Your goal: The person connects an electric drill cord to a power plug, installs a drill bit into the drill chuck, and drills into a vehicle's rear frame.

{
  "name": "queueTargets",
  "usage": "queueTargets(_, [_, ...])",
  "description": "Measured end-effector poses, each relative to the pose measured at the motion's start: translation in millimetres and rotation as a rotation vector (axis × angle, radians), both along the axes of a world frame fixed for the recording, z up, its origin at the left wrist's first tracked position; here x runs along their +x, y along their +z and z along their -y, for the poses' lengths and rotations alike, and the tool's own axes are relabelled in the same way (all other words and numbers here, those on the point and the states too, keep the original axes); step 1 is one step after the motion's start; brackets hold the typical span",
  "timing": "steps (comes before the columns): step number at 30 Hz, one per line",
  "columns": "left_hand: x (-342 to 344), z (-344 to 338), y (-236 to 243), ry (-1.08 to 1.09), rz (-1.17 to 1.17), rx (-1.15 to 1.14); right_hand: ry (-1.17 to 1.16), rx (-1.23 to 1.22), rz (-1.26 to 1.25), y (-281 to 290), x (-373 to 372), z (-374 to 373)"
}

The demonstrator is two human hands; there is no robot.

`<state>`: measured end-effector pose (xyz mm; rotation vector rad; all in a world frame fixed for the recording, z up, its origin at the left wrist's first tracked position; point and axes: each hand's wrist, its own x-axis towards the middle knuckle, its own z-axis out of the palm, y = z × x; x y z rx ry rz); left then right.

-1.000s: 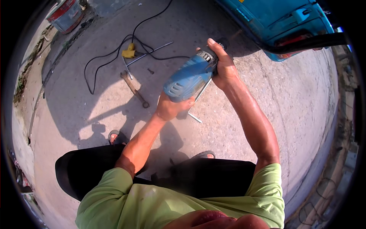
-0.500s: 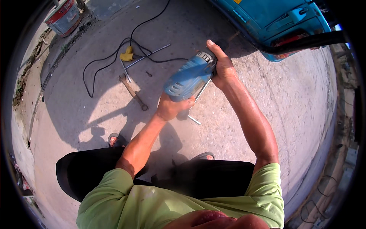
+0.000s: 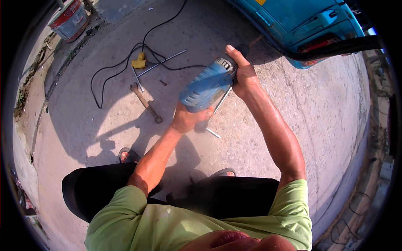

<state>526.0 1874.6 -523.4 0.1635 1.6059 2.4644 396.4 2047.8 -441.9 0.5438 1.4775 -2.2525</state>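
A blue power tool, shaped like an angle grinder, is held out in front of me above the concrete ground. My left hand grips its rear end from below. My right hand is wrapped around its grey head, thumb pointing up. A thin metal rod lies on the ground just under the tool, partly hidden by it.
A rusty wrench, a cross-shaped metal rod, a yellow plug and a black cable lie on the concrete at upper left. A red and white bucket stands far left. A blue vehicle is at upper right.
The view has shifted slightly. Both hands keep their hold on the blue tool, which stays in about the same place.
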Motion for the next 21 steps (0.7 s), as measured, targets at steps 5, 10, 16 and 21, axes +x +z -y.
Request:
queueTargets(5, [0.6, 2.5, -5.2, -0.011, 0.009, -0.002, 0.008, 0.003, -0.020, -1.2, 1.6, 5.7])
queueTargets(10, [-2.0, 3.2, -7.2, -0.010, 0.026, 0.050, 0.006, 0.032, -0.021, 0.3, 1.5, 9.0])
queueTargets(16, [-4.2, 2.5, -5.2, 0.005, 0.053, 0.117, -0.012, 0.076, -0.040, -4.4, -2.0, 9.6])
queueTargets(21, [-7.1, 5.1, -2.8, -0.012, 0.040, 0.145, -0.024, 0.063, -0.004, -3.6, -2.4, 10.4])
